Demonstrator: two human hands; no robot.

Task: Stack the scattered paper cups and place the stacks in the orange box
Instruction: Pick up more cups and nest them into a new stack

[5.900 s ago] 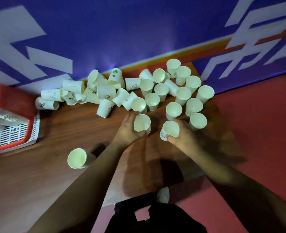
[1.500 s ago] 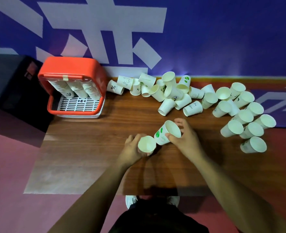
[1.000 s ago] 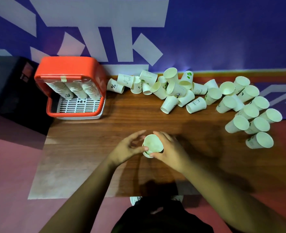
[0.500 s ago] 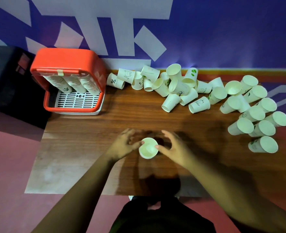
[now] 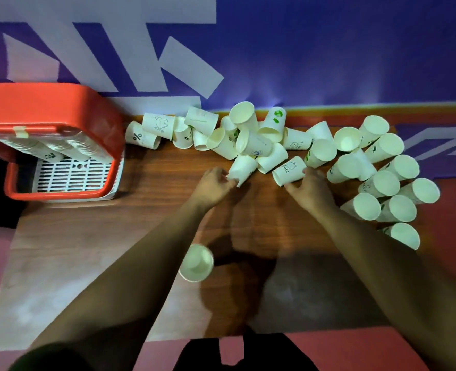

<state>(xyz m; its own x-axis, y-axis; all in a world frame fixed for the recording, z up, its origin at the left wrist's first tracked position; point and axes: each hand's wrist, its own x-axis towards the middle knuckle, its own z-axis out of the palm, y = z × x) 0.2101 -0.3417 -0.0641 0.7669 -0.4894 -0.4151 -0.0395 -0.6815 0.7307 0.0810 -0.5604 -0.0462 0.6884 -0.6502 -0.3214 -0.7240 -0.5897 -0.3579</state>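
Note:
Many white paper cups (image 5: 251, 141) lie scattered along the far edge of the wooden table (image 5: 146, 218); several upright ones (image 5: 382, 183) stand at the right. My left hand (image 5: 213, 187) pinches the rim of a tipped cup (image 5: 241, 167). My right hand (image 5: 311, 190) grips a lying cup marked "bear" (image 5: 288, 171). A short cup stack (image 5: 197, 262) stands upright near the front, between my forearms, untouched. The orange box (image 5: 53, 116) at the far left holds three lying stacks (image 5: 53, 149).
A blue and white banner (image 5: 302, 49) rises right behind the cups. The orange box sits on a white slatted tray (image 5: 74, 178). Red floor (image 5: 451, 250) shows past the table's right and front edges.
Both hands let go of the stacked cup, left it standing near the front, and reached forward to the pile. Each hand now holds a lying cup.

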